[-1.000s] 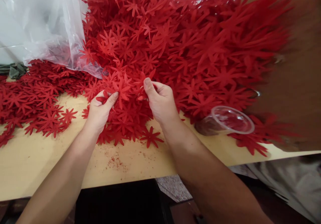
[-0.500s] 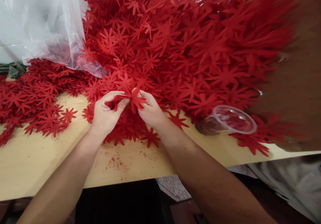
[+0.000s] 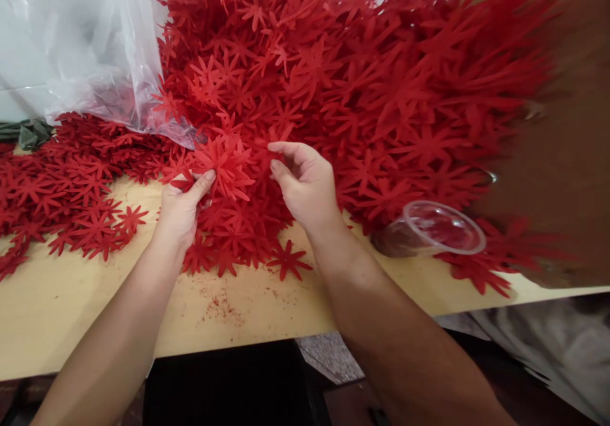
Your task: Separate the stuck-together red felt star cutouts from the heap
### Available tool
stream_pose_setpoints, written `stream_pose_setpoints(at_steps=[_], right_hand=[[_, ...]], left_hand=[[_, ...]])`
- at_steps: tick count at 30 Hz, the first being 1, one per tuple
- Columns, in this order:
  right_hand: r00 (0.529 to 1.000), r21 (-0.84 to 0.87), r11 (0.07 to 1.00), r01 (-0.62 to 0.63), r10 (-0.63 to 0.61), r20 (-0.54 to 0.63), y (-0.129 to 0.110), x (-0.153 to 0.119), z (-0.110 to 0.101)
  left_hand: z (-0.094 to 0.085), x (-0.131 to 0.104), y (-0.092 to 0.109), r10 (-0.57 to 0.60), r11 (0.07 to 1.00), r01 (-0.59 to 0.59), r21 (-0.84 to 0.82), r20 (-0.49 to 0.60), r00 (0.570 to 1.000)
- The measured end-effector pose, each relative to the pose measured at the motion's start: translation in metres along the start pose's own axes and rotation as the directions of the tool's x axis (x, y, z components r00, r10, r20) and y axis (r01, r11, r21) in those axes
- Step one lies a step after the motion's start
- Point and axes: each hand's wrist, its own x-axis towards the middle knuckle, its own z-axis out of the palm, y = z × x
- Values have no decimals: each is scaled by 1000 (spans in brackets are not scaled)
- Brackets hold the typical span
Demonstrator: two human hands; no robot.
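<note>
My left hand (image 3: 180, 213) has a red flower bunch (image 3: 229, 168) in its fingers. My thumb is on top, at the left edge of the bunch, and the petals poke out all around, so it has no long side. The bunch sits between my two hands, over the big red pile (image 3: 381, 95) on the table (image 3: 119, 318).

My right hand (image 3: 311, 187) is just to the right of the bunch and does not touch it. Its thumb and pointing finger are a little bit apart, with the tips facing left to the bunch. I can't see anything in them. My left hand is the nearer one, because it touches the bunch. A clear cup (image 3: 398, 238) leans over to the right of my right hand.
</note>
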Motion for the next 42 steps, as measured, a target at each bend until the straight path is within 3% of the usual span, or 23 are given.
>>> stream_pose_setpoints(at_steps=[3, 5, 10, 15, 20, 23, 27, 32, 38, 42], right_hand=[[995, -77, 992, 99, -100, -11, -5, -2, -1], [988, -105, 983, 148, -144, 49, -12, -5, 0], [971, -30, 992, 124, -115, 208, -19, -10, 5], [998, -62, 998, 30, -27, 61, -5, -3, 1], [971, -218, 957, 192, -217, -97, 3, 2, -5], [953, -285, 915, 285, -303, -20, -9, -5, -1], [938, -215, 917, 337, -309, 153, -21, -15, 8], [954, -154, 964, 215, -174, 243, -17, -16, 13], [993, -66, 997, 30, -22, 116, -19, -9, 7], [992, -34, 999, 1, 3, 126, -22, -10, 8]], left_hand=[[1, -3, 0, -22, 1000, 23, -14, 31, 999], [1, -4, -3, 10, 1000, -10, 7, 66, 998], [5, -7, -8, 79, 994, -89, 67, 132, 988], [4, -4, -9, 123, 983, -133, 130, 80, 989], [1, -1, -11, 189, 955, -196, 223, 51, 981], [2, -3, -11, 236, 929, -252, 271, 91, 968], [6, -7, -10, 282, 892, -331, 309, 191, 940], [9, -11, -9, 279, 845, -367, 389, 263, 923], [7, -9, -13, 306, 828, -372, 420, 217, 927], [5, -7, -12, 293, 867, -338, 366, 173, 940]])
